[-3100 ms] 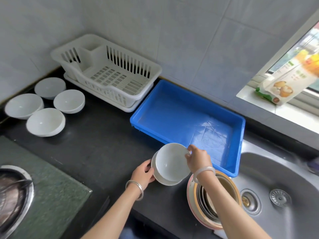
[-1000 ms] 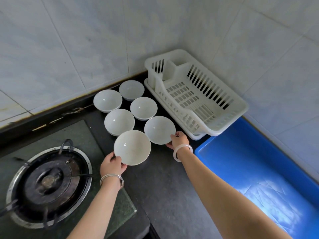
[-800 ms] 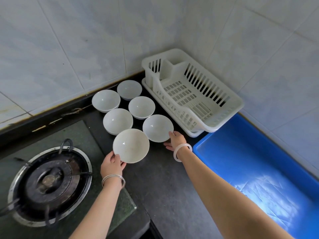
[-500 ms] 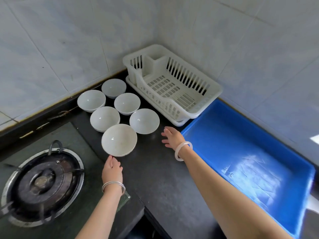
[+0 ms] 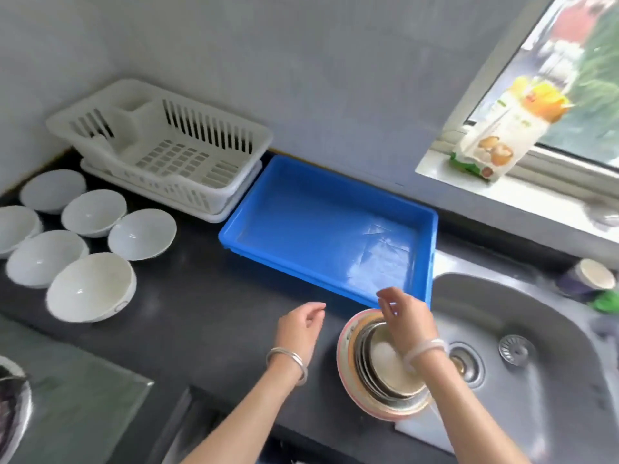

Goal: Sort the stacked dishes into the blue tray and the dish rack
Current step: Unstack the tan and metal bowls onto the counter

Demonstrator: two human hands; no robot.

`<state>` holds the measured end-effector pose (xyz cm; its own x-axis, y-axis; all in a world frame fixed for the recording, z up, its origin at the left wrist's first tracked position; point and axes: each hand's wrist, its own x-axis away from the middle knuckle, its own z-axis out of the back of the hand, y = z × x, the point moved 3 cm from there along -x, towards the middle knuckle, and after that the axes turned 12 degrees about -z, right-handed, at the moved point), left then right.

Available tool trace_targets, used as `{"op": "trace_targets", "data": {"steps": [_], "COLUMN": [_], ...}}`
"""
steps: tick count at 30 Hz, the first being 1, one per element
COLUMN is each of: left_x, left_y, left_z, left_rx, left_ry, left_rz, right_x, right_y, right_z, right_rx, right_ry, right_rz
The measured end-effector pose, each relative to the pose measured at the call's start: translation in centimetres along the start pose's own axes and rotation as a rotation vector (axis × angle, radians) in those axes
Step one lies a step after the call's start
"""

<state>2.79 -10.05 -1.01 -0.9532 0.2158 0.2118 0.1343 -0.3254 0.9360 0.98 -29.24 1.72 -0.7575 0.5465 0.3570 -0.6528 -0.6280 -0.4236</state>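
Observation:
A stack of metal dishes (image 5: 385,376) sits on a pink-rimmed plate at the counter's front edge, beside the sink. My right hand (image 5: 407,321) hovers over the stack's far rim with fingers apart, holding nothing. My left hand (image 5: 299,326) hangs open just left of the stack, above the black counter. The blue tray (image 5: 330,229) lies behind the stack, with nothing in it. The white dish rack (image 5: 160,145) stands to its left against the wall, holding no dishes. Several white bowls (image 5: 90,286) rest in a cluster at the far left.
A steel sink (image 5: 522,346) with two drains lies to the right. A gas burner (image 5: 10,403) on a glass hob is at the bottom left. On the window sill stands a food packet (image 5: 495,135). A small cup (image 5: 589,279) sits behind the sink.
Both hands let go of the two nearest white bowls and drew back from the cluster. My view swung right, and both hands now hover at the metal dish stack.

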Motion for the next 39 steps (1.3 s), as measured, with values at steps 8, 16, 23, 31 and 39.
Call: {"op": "trace_targets", "data": {"steps": [8,16,23,31,39], "left_x": [1.9,2.4,2.0,1.6,1.2], "left_y": [2.2,1.8,1.5,1.2,1.6], "left_z": [-7.4,-7.9,-7.8,-7.6,-8.0], "left_rx": [-0.359,-0.364,-0.349,-0.296,-0.328], "left_ry": [-0.229,-0.173,-0.174,-0.192,-0.196], "left_rz": [-0.204,-0.210,-0.223,-0.194,-0.161], "right_x": [2.0,2.1,1.7,1.6,0.5], "right_y": [7.8,8.0,8.1,7.9,9.7], "right_z": [1.5,1.4,1.0,2.0,3.9], "right_rx": [0.220,0.265,0.310,0.234,0.136], "right_ry": [0.066,0.060,0.062,0.118,0.000], "right_rz": [-0.013,0.004,0.020,0.084,0.007]}}
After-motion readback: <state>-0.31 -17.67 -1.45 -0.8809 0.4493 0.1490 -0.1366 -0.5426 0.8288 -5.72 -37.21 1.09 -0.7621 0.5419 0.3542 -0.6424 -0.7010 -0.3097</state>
